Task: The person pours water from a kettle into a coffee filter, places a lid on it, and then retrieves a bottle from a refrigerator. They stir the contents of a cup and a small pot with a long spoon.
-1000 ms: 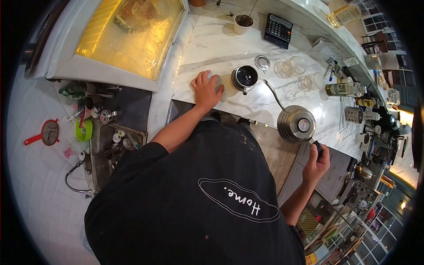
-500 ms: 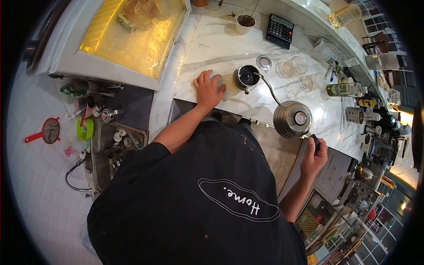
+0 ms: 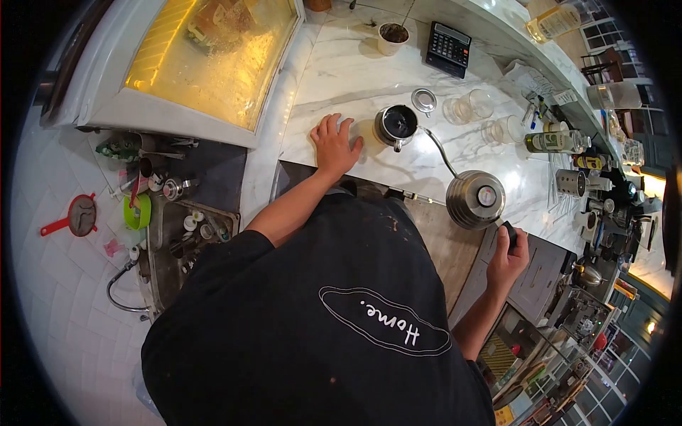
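My right hand [image 3: 509, 257] is wrapped round the black handle of a steel gooseneck kettle [image 3: 476, 199]. The kettle's thin spout points toward a metal cup [image 3: 396, 126] with dark contents, its tip just beside the cup's rim. My left hand [image 3: 337, 145] rests flat with fingers spread on the marble counter [image 3: 334, 78], left of the cup, holding nothing. Behind the cup lies a small round metal lid [image 3: 424, 101]. Two clear glasses [image 3: 477, 106] [image 3: 506, 130] stand to the right of the lid.
A black calculator [image 3: 448, 49] and a white cup of dark grounds [image 3: 392, 38] are at the back. A lit glass case [image 3: 206, 57] stands at the left, above a sink [image 3: 170, 248]. Bottles [image 3: 558, 143] and metal containers [image 3: 570, 184] line the right side.
The kettle and my right hand have moved slightly right and toward my body. The spout tip, over the cup before, is now at its right edge. My left hand has stayed in place.
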{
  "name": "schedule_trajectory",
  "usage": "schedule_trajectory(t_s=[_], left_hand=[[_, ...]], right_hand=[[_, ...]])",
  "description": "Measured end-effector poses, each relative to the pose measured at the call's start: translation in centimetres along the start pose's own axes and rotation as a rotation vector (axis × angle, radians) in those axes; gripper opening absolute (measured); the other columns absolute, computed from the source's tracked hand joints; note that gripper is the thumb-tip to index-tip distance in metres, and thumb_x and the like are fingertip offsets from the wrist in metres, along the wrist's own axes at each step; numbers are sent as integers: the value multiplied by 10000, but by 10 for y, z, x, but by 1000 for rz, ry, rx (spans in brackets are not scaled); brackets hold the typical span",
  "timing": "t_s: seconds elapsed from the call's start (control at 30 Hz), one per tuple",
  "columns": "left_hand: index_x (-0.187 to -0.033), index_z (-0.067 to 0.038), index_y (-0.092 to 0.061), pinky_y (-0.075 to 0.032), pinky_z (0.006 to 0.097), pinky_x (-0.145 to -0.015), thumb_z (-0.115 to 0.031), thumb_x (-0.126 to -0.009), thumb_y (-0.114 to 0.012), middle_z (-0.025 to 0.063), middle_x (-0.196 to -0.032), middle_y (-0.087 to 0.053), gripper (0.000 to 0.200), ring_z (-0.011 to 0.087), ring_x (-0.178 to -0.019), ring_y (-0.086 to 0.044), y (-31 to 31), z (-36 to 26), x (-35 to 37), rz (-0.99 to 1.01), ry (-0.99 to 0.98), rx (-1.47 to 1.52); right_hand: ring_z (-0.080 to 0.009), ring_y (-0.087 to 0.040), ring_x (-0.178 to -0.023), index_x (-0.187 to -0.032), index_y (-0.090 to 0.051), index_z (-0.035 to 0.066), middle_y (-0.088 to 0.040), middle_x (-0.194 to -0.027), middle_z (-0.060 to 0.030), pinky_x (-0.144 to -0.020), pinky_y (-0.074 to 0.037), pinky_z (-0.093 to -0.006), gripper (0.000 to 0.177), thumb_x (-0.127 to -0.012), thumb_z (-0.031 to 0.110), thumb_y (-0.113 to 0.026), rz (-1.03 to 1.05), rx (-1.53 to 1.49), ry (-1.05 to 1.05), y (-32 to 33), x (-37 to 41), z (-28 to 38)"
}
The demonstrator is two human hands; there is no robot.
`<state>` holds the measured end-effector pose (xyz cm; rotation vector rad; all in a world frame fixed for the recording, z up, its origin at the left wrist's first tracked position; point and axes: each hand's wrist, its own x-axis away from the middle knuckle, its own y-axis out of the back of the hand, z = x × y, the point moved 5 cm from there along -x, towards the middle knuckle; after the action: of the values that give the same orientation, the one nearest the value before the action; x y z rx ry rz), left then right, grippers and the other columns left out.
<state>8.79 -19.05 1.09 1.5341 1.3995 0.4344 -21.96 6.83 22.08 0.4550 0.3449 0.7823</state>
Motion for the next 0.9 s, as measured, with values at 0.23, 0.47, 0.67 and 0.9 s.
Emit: schedule_trajectory(t_s=[0.23,0.47,0.67,0.9], left_hand=[[-1263,-96,-637,-268,530,-1091,-305,-811,-781,162,-1368,-513,519,354,-1344,-413,1,-1,-1,28,9,-5],[-1219,-96,-664,-278,520,-1068,-301,-798,-790,156,-1341,-528,485,342,-1327,-426,4,-3,-1,3,-10,-14],[-1184,-106,-682,-279,524,-1068,-299,-795,-793,159,-1344,-531,448,351,-1329,-426,3,-1,-1,-2,-7,-5],[-1181,-110,-679,-279,532,-1069,-297,-799,-789,163,-1347,-527,439,354,-1329,-424,4,-1,-2,-3,-14,1]], right_hand=[[-49,-465,-737,-964,-651,-16,-554,-822,37,-653,-376,-206,132,-982,108,-692,60,-29,-46,-17,7,3],[-48,-459,-736,-947,-643,-6,-541,-806,47,-649,-368,-207,141,-981,118,-699,45,-33,-20,-34,0,4],[-44,-461,-740,-949,-650,-6,-550,-815,49,-659,-371,-202,159,-984,138,-709,4,-51,-47,-32,-3,-4],[-44,-485,-757,-961,-660,-11,-579,-847,42,-677,-396,-204,150,-981,126,-714,29,-37,-44,-21,4,-8]])
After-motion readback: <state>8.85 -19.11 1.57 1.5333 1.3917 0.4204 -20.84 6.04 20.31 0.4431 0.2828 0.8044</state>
